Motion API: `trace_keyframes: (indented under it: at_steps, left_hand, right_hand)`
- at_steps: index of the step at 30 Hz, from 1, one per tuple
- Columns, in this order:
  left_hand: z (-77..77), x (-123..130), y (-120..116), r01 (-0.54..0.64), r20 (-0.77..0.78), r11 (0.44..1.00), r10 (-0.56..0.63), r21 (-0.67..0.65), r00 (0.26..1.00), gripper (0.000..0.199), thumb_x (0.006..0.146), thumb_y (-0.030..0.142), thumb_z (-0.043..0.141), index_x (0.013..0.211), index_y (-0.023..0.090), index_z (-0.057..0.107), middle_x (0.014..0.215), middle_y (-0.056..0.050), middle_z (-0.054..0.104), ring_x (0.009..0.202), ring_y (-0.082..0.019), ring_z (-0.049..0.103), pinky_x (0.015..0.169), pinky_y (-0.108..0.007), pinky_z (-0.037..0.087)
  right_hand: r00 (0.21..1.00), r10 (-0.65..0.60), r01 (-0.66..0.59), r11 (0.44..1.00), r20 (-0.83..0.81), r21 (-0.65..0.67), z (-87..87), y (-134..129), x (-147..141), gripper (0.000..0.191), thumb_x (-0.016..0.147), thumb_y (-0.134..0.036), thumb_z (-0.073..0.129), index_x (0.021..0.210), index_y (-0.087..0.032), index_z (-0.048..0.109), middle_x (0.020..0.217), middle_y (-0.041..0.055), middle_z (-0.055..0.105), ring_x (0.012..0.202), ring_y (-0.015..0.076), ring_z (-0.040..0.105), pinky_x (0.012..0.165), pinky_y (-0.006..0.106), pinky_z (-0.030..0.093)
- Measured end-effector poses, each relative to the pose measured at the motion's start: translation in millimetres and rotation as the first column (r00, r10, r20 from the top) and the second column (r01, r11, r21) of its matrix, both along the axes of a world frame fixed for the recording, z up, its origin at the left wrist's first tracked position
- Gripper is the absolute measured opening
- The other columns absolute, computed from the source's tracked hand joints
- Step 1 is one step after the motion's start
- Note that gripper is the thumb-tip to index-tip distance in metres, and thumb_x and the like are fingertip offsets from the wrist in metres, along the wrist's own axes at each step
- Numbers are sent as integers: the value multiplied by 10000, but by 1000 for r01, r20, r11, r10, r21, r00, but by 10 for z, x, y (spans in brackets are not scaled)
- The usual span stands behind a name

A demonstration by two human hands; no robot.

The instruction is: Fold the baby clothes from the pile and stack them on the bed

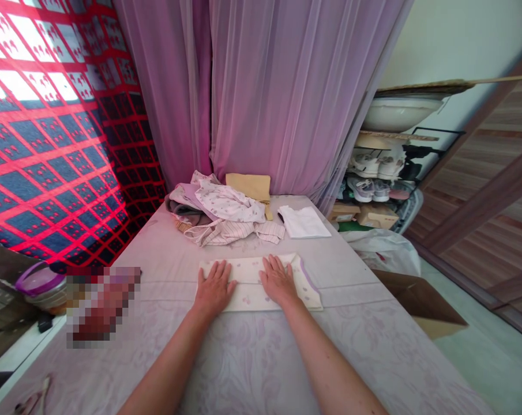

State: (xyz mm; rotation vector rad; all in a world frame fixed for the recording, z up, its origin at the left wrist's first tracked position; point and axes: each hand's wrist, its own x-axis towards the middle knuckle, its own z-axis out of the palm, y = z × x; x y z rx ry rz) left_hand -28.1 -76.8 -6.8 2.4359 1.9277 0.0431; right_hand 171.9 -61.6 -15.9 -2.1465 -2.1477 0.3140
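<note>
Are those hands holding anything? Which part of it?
Nothing is gripped. The left hand and right hand lie flat, fingers spread, on top of a folded white cloth with small pastel flowers, near its middle.

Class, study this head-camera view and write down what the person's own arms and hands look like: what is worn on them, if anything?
The left hand and right hand are bare, without gloves or visible rings. The left forearm and right forearm show no sleeves, and neither wrist shows a watch, bracelet or cable.
</note>
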Motion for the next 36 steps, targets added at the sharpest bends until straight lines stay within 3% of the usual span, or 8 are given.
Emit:
trace_keyframes:
  at_steps: [10,17,24,31,36]
  left_hand:
    - [19,4,-5,4,-27,1000,-4,-9,1000,546,953,435,276,1444,201,313,1521,-52,265,1401,-250,238,1102,-582,170]
    - [-37,-10,-1,4,-23,1000,-3,28,1000,528,947,434,292,1435,239,339,1507,-48,307,1395,-264,254,1095,-582,197]
    - [-76,-20,12,8,-12,1000,-8,29,1000,535,943,444,293,1436,240,339,1506,-44,311,1391,-268,263,1096,-586,184]
    - [-126,-38,29,4,-14,999,-4,33,1000,554,936,480,290,1439,254,334,1502,-52,324,1388,-271,269,1103,-567,166]
    - [-145,-54,22,11,-3,999,-10,53,1000,549,936,474,295,1438,256,338,1497,-54,331,1385,-270,278,1110,-555,157]
  right_hand:
    - [999,8,-6,999,-35,48,-17,-8,10,545,932,-393,233,1445,-230,316,1545,41,217,1412,199,132,1116,531,43]
    - [999,14,-12,998,-32,58,-56,-7,11,549,929,-397,232,1447,-234,318,1543,47,225,1412,212,137,1112,528,41]
    - [990,-139,139,990,-12,34,-54,6,42,603,896,-530,318,1437,-266,345,1549,95,192,1411,336,93,1072,585,86]
    - [990,-140,136,974,8,182,-13,44,263,494,929,-455,304,1330,-234,487,1435,110,424,1340,271,303,1087,582,63]
    - [986,-169,165,966,0,201,-48,68,326,475,930,-416,311,1306,-200,503,1425,122,432,1347,277,293,1077,565,142]
